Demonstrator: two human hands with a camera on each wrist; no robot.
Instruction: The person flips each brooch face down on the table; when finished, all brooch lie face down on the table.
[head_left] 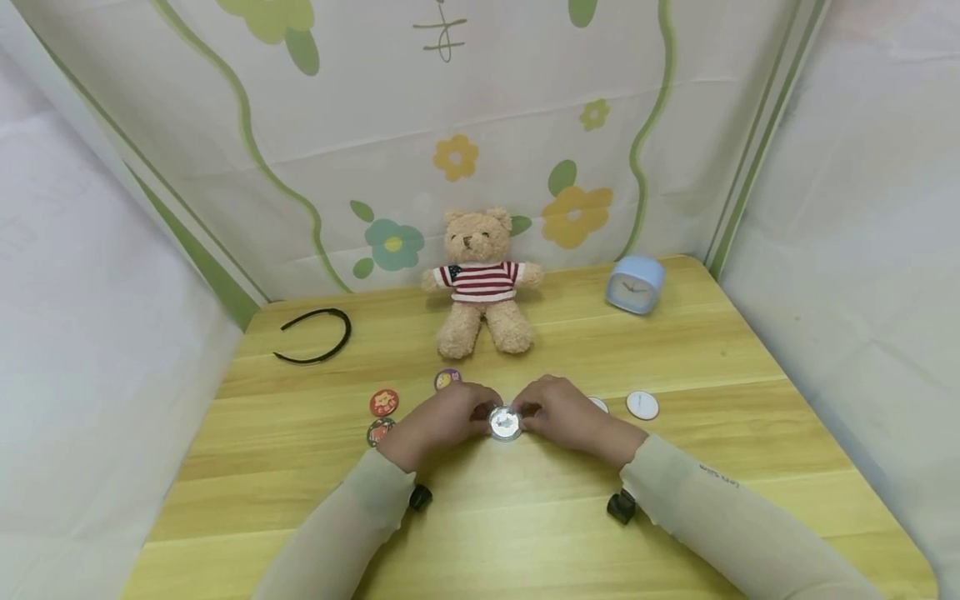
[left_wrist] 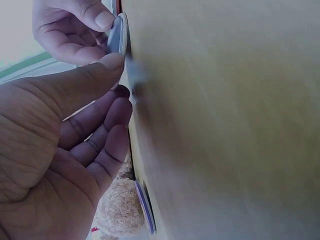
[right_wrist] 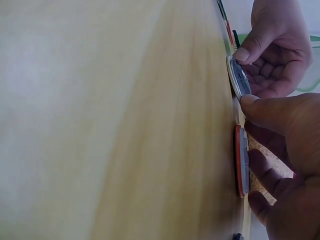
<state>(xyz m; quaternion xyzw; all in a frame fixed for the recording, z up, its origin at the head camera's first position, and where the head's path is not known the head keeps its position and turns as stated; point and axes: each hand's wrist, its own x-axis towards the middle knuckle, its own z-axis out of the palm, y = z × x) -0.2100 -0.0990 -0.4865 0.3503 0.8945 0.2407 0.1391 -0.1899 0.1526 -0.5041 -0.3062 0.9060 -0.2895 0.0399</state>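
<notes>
A round badge (head_left: 505, 423) with a shiny silvery face up is held between both hands, low over the table in front of the teddy bear. My left hand (head_left: 450, 417) pinches its left edge with thumb and fingers. On the opposite edge my right hand (head_left: 570, 417) pinches it the same way. Seen from the right wrist, the badge (right_wrist: 238, 77) is tilted, its grey side toward the fingers. A purple badge (head_left: 447, 379) lies just beyond the left hand. Beside the right hand is a pale badge (head_left: 599, 404), partly hidden by it.
To the left lie a red badge (head_left: 384, 402) and a dark badge (head_left: 380, 431), close to the left forearm. A white badge (head_left: 642, 405) lies to the right. Farther back are a black headband (head_left: 347, 329), a teddy bear (head_left: 483, 283) and a blue clock (head_left: 635, 285).
</notes>
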